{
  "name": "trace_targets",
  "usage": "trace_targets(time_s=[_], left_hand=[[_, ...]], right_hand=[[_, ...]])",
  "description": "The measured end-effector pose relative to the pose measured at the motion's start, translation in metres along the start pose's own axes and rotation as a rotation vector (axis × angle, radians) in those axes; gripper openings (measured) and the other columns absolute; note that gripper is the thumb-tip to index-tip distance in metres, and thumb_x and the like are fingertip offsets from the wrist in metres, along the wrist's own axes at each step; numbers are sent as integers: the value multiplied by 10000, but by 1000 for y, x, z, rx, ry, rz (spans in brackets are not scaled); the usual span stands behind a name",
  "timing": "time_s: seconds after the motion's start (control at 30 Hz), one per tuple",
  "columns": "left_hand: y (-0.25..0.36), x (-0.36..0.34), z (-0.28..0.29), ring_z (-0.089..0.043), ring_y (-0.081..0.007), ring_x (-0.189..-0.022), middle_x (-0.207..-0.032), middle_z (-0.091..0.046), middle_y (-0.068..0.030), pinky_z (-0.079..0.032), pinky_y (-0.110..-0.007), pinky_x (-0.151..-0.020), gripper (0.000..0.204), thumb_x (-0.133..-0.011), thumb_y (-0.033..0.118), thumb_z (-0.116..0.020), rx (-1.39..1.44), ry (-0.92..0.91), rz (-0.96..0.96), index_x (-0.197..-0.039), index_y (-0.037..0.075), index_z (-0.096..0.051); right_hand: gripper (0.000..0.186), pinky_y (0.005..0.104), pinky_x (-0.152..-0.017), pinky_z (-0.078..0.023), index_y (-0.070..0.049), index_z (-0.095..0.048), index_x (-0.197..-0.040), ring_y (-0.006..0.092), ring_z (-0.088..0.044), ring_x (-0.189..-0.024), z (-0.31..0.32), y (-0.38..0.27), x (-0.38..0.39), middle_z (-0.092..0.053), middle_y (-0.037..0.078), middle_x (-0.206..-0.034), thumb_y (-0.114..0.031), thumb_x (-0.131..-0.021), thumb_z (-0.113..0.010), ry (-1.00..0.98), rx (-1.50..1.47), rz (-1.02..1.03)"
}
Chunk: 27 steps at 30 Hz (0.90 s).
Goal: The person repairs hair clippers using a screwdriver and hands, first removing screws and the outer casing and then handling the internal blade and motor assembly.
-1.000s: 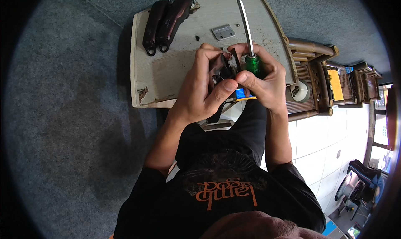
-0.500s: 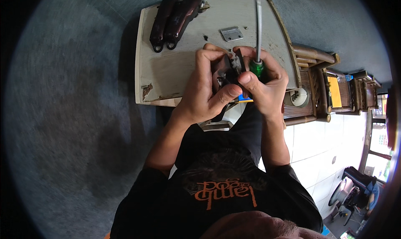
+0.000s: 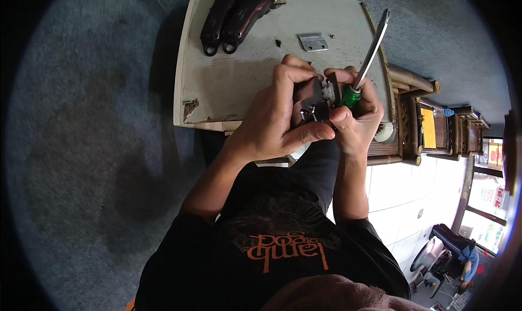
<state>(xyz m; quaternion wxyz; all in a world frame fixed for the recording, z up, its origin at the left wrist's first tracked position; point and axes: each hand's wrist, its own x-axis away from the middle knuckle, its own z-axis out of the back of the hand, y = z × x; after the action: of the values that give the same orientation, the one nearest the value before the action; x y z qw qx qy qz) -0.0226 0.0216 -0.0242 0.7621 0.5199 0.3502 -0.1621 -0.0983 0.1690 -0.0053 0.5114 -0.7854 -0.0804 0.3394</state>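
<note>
Grips a dark casing [image 3: 308,101] in the left hand [image 3: 270,116] over the near side of the bench [image 3: 225,85], pinches a black piece [image 3: 334,91] beside it with the right hand [image 3: 356,127], also clasping a green-handled screwdriver [image 3: 369,55] pointing far and right, with a metal plate [image 3: 314,42] beyond and two clippers [image 3: 250,16] far left.

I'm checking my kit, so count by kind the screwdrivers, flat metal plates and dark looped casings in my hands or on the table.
Screwdriver: 1, in your right hand
Flat metal plate: 1, on the table
Dark looped casings: 2, side by side on the table
Total: 4
</note>
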Motion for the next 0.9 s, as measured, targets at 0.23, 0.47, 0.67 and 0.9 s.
trace_targets(time_s=[0.23,0.47,0.67,0.9], left_hand=[[2,0,2,-599,-175,-713,-1109,-525,-151,-520,-318,-590,856,-833,605,-771,-34,-49,-30,-1246,-32,-375],[0,-2,1,-595,-162,-696,-1118,-522,-142,-517,-307,-572,842,-826,607,-774,-54,-44,-85,-1247,-14,-392],[4,-2,3,-609,-163,-727,-1122,-525,-140,-533,-309,-577,829,-822,608,-773,-50,-59,-56,-1235,-15,-416],[0,-2,1,-636,-196,-762,-1135,-531,-154,-555,-327,-600,839,-818,606,-777,-78,-31,-115,-1250,-17,-419]], right_hand=[[631,247,-724,-444,50,-703,-1113,89,-548,-761,-1,0,0,-593,4,-826,-256,-651,-1003,18,45,60],[609,260,-753,-458,45,-699,-1062,93,-544,-761,2,2,2,-587,4,-808,-299,-661,-1003,20,78,68],[598,258,-743,-455,41,-694,-1058,90,-543,-757,0,5,4,-586,1,-797,-314,-683,-994,50,89,94],[616,251,-735,-448,52,-673,-1093,86,-543,-753,-1,2,6,-589,3,-800,-327,-715,-979,48,105,76]])
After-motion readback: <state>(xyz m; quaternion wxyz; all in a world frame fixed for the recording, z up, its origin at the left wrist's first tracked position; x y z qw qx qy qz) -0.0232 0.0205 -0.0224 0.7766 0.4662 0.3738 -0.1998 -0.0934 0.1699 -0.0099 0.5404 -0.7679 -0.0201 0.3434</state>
